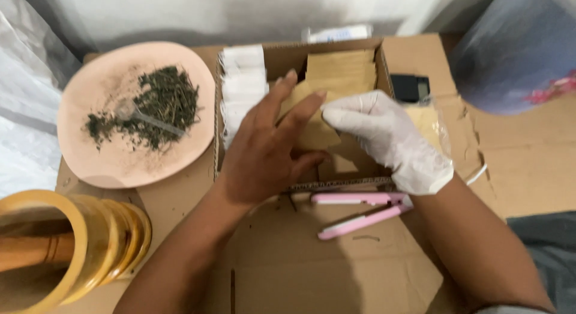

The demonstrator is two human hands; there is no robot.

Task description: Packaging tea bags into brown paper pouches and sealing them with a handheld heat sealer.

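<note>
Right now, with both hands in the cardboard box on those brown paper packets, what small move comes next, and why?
Probably lift one brown packet clear: the left hand and the gloved right hand both pinch it inside the cardboard box, while the pink sealer lies below.

We seem to be at a makeshift home packing spot: flattened cardboard [312, 266] as worktop, a pink plate of dried herbs [135, 113] upper left, a box of paper sachets [339, 74] top centre.
</note>
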